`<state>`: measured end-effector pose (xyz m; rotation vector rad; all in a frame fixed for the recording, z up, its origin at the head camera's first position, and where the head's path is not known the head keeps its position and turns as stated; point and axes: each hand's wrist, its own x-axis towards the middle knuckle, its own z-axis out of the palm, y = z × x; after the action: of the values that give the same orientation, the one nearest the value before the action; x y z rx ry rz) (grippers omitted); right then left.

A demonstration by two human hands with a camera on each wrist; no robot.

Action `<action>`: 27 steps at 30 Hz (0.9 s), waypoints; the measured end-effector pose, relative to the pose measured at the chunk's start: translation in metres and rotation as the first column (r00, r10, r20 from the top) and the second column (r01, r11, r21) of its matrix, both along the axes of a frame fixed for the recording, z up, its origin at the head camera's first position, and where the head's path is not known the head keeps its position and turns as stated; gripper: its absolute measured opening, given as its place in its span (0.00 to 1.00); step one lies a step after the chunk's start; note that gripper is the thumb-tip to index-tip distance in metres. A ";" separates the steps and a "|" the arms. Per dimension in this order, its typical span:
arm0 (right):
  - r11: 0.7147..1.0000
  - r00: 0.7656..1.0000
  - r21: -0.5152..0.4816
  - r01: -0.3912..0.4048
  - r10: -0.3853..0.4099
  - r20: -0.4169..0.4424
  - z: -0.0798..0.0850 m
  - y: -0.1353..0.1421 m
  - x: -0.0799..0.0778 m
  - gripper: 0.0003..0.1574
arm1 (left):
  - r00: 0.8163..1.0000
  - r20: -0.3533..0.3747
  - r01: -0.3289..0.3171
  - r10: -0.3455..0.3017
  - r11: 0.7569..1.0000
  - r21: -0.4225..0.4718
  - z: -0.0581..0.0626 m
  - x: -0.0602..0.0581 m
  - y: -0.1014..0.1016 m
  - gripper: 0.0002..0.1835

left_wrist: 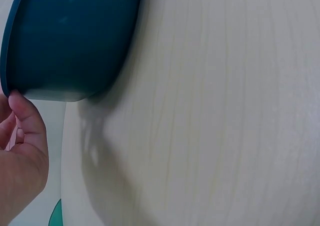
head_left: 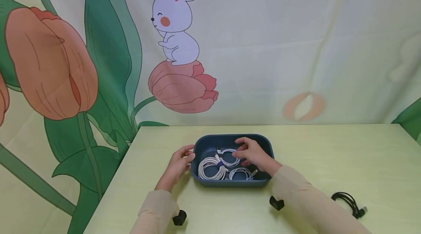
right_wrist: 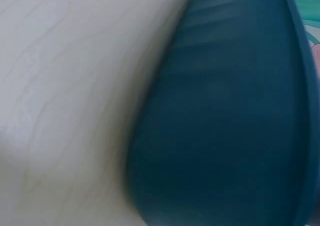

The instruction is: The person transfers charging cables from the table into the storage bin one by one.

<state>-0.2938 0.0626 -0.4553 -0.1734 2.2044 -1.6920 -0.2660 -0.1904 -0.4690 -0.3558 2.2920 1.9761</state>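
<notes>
A dark blue plastic bin (head_left: 231,184) stands on the table. In it lie a thick white coiled cable (head_left: 205,170) with a dark blue tie, a thinner white cable coil (head_left: 227,151) behind it, and another white cable coil (head_left: 241,170) at front right. My left hand (head_left: 177,162) rests against the bin's left end, fingertips right at the rim, as the left wrist view also shows. My right hand (head_left: 254,153) reaches over the right side into the bin, fingers spread, its thumb overlapping the rear coil. The right wrist view shows only the bin's outer wall (right_wrist: 225,111).
A black bundled cable (head_left: 348,201) with a metal plug lies on the table at the right, beside my right sleeve. The pale wood-grain table (head_left: 329,157) ends at a backdrop (head_left: 263,62) printed with tulips and a rabbit.
</notes>
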 end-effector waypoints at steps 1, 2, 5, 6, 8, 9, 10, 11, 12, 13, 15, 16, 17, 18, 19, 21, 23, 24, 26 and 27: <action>1.000 1.000 -0.002 -0.007 0.007 -0.006 0.002 0.001 0.001 0.31 | 1.000 -0.003 0.003 -0.003 1.000 -0.001 0.000 0.000 0.000 0.19; 1.000 1.000 -0.006 -0.015 0.015 -0.011 0.003 0.003 0.002 0.32 | 1.000 -0.004 0.004 -0.004 1.000 0.000 0.000 0.000 0.000 0.19; 0.999 0.999 -0.020 -0.035 0.034 -0.020 0.008 0.007 0.004 0.32 | 1.000 0.001 0.006 -0.006 1.000 -0.002 0.001 0.000 0.000 0.19; 0.999 0.999 -0.024 -0.040 0.039 -0.022 0.010 0.008 0.005 0.32 | 1.000 0.003 0.008 -0.008 1.000 -0.005 0.001 0.000 0.000 0.19; 0.999 0.999 -0.030 -0.045 0.044 -0.024 0.013 0.011 0.007 0.31 | 1.000 0.008 0.010 -0.009 1.000 -0.011 0.001 0.000 0.000 0.20; 0.998 0.999 -0.033 -0.046 0.045 -0.025 0.015 0.012 0.008 0.30 | 1.000 0.010 0.009 -0.009 1.000 -0.012 0.001 0.000 0.000 0.20; 0.998 0.999 -0.037 -0.048 0.047 -0.025 0.016 0.013 0.008 0.29 | 1.000 0.010 0.008 -0.008 1.000 -0.011 0.001 0.000 0.000 0.20; 0.998 0.998 -0.041 -0.050 0.049 -0.025 0.017 0.015 0.009 0.28 | 1.000 0.010 0.008 -0.008 1.000 -0.012 0.001 0.000 0.000 0.20; 0.998 0.998 -0.045 -0.052 0.051 -0.026 0.018 0.016 0.009 0.28 | 1.000 0.010 0.006 -0.005 1.000 -0.011 0.001 0.000 0.000 0.20; 0.997 0.998 -0.048 -0.053 0.052 -0.025 0.019 0.017 0.010 0.27 | 1.000 0.010 0.005 -0.005 1.000 -0.009 0.001 0.000 0.000 0.20; 0.997 0.998 -0.048 -0.058 0.057 -0.029 0.020 0.020 0.011 0.25 | 1.000 0.009 0.004 -0.004 1.000 -0.005 0.001 0.000 0.000 0.20; 0.997 0.998 -0.046 -0.062 0.060 -0.031 0.021 0.022 0.011 0.24 | 1.000 0.006 0.007 -0.007 1.000 -0.006 0.001 0.000 0.001 0.20; 0.997 0.997 -0.042 -0.064 0.063 -0.034 0.023 0.023 0.012 0.23 | 1.000 0.005 0.009 -0.009 1.000 -0.006 0.001 0.000 0.001 0.20; 0.997 0.997 -0.038 -0.068 0.067 -0.037 0.024 0.024 0.013 0.22 | 1.000 0.004 0.009 -0.009 1.000 -0.005 0.001 0.000 0.001 0.20; 0.997 0.997 -0.033 -0.071 0.069 -0.039 0.025 0.026 0.014 0.21 | 1.000 0.003 0.010 -0.010 1.000 -0.004 0.001 0.000 0.001 0.20; 0.996 0.996 -0.028 -0.084 0.082 -0.046 0.027 0.029 0.016 0.21 | 1.000 -0.001 0.011 -0.011 1.000 -0.002 0.001 0.000 0.001 0.20; 0.995 0.994 -0.018 -0.096 0.095 -0.049 0.029 0.033 0.017 0.21 | 1.000 0.000 0.009 -0.009 1.000 -0.002 0.001 0.000 0.001 0.20; 0.995 0.994 -0.013 -0.102 0.102 -0.049 0.030 0.035 0.018 0.21 | 1.000 0.001 0.007 -0.007 1.000 -0.001 0.001 0.000 0.001 0.20; 0.993 0.991 -0.002 -0.121 0.121 -0.056 0.031 0.039 0.019 0.21 | 1.000 0.002 0.006 -0.006 1.000 -0.003 0.001 -0.001 0.001 0.20; 0.993 0.991 0.002 -0.122 0.122 -0.052 0.031 0.040 0.019 0.20 | 1.000 0.004 0.005 -0.005 1.000 -0.004 0.000 -0.001 0.001 0.20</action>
<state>-0.2746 0.1027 -0.4239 -0.3488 2.1818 -1.6404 -0.2673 -0.1897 -0.4686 -0.3535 2.2921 1.9674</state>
